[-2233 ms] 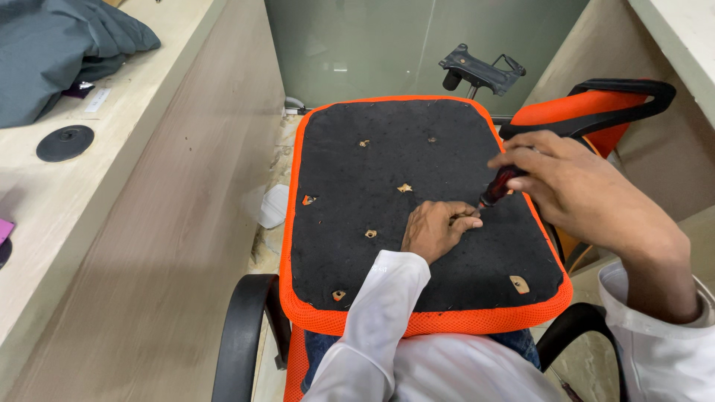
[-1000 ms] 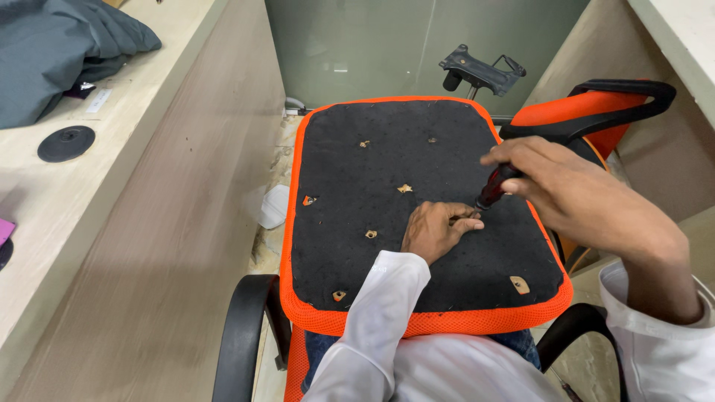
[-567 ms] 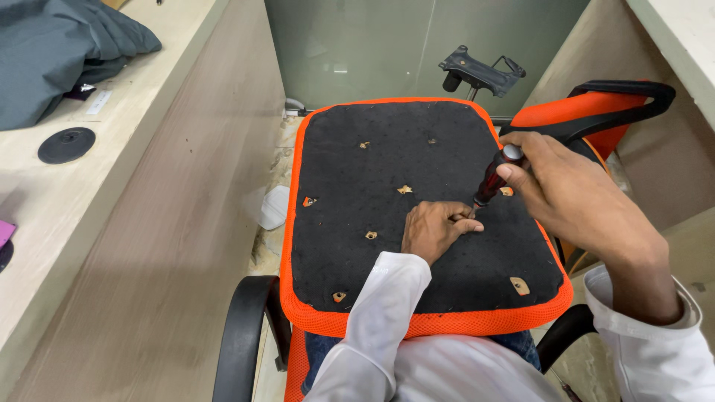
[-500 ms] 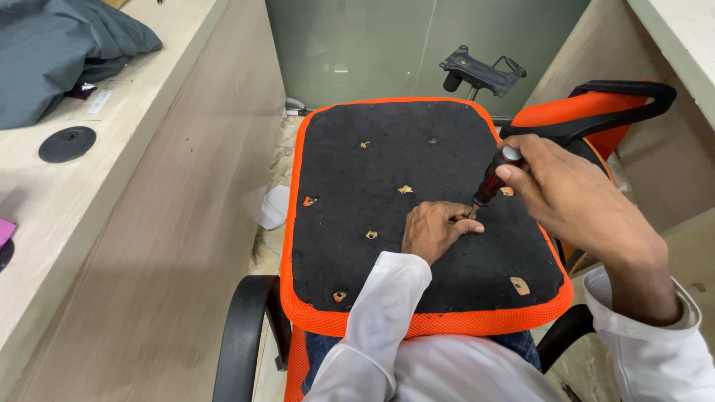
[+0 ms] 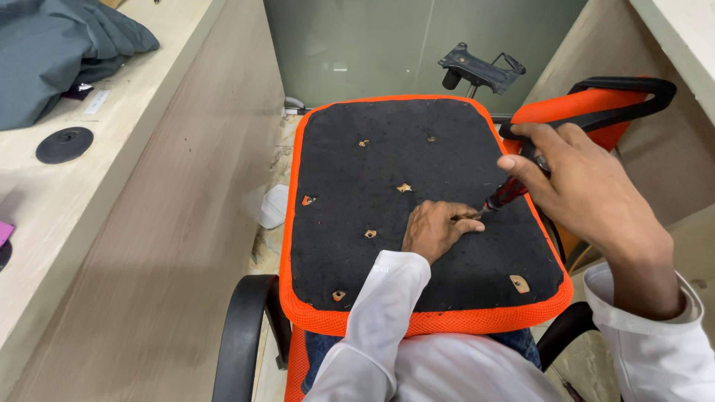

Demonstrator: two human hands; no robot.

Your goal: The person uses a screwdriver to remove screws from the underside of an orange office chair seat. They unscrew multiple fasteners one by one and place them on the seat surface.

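Resting flat: left hand [image 5: 434,227], palm down on the black underside of the seat cushion [image 5: 357,193], fingers curled narrow and pinched toward the tool tip; whether anything sits between them cannot be told.
Right hand [image 5: 577,186]: closed around the screwdriver [image 5: 508,192], thumb along the top of the handle.
Screwdriver: dark red handle, tilted, tip down at the left fingertips, touching the cushion just beside them.
Seat cushion: upturned, orange mesh edge, lying under both hands; small torn holes dotted beyond and left of the left hand, one tan patch near the right wrist.
Orange backrest [image 5: 588,112]: just beyond the right hand, black rim.
Black metal bracket [image 5: 480,68]: well beyond both hands.
Black armrests [image 5: 238,335]: near the elbows.
Desk [image 5: 45,186]: far left of the left hand, bearing a round black disc [image 5: 65,144] and grey cloth [image 5: 52,45].
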